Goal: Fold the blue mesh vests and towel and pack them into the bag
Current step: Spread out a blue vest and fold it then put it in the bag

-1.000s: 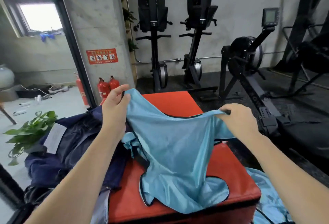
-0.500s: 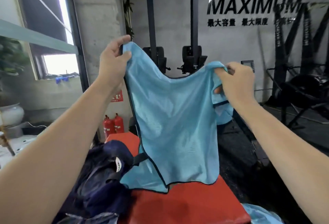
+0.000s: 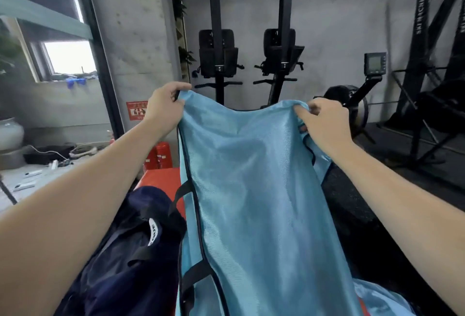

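Change: since half a second earlier we had lowered the vest a little and brought it closer, so it filled the lower middle of the view and hid most of the red box.
Vest: the blue mesh vest hung full length between our two hands, its top edge stretched across at chest height, its dark-trimmed left edge running straight down, its hem out of sight below.
Bag: the navy bag sat slumped just left of the hanging vest, on or against the red box; we could not tell whether its mouth was open.
Second vest: another piece of blue mesh lay at lower right, partly behind the one we held.
Step in hand: we judged this the shake-out before the first fold. To do it well we should keep the top edge taut and level, let the cloth fall without twist, then bring the two shoulders together so the side trims meet.
Arms: both forearms reached forward and slightly up, nearly straight, well apart.
Left hand: our left hand pinched the left shoulder corner, thumb over the trim.
Right hand: our right hand gripped a bunched right shoulder, fingers curled round the cloth.
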`<state>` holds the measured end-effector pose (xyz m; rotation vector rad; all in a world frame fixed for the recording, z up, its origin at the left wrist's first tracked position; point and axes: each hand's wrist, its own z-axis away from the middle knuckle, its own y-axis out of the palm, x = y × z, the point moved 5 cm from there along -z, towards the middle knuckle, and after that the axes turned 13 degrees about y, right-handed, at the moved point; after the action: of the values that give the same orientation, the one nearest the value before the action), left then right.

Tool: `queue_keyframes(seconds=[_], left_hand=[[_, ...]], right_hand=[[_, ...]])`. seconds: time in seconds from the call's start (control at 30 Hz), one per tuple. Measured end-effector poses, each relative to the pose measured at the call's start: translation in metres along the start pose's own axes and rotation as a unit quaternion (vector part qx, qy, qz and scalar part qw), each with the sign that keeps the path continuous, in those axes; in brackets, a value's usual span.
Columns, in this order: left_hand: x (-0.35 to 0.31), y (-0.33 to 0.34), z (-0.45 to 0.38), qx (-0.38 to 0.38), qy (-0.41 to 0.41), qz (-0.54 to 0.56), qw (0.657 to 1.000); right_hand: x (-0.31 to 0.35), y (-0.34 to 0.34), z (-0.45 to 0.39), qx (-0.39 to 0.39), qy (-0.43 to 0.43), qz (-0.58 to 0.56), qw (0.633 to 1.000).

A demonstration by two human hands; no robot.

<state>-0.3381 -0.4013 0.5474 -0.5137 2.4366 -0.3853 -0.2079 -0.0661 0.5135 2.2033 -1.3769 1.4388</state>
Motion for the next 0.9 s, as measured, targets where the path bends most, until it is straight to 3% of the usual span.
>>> queue_keyframes(seconds=[0.1,0.17,0.23,0.33,0.4,0.57,0.73,0.9], left_hand=[[0.050,0.039,-0.008,0.030,0.002,-0.077,0.997],[0.083,0.066,-0.010,0.063,-0.005,-0.106,0.992],[0.120,0.098,0.003,0.146,-0.050,-0.118,0.981],[0.165,0.147,0.051,0.304,-0.128,-0.115,0.937],[0.175,0.170,0.092,0.349,-0.140,-0.144,0.915],[0.157,0.191,0.195,0.354,-0.181,-0.076,0.914],[0.085,0.179,0.297,0.379,-0.118,-0.031,0.917],[0.040,0.165,0.374,0.365,-0.145,0.004,0.920]], right_hand=[[-0.040,0.053,-0.027,0.021,0.000,0.089,0.996],[-0.066,0.090,-0.031,0.095,0.022,0.106,0.990],[-0.094,0.125,-0.023,0.187,0.038,0.125,0.974],[-0.144,0.164,0.005,0.290,0.044,0.186,0.938],[-0.173,0.177,0.030,0.329,0.045,0.201,0.922],[-0.219,0.171,0.107,0.378,0.082,0.197,0.901],[-0.230,0.135,0.186,0.431,0.112,0.154,0.882],[-0.230,0.104,0.249,0.473,0.119,0.160,0.858]])
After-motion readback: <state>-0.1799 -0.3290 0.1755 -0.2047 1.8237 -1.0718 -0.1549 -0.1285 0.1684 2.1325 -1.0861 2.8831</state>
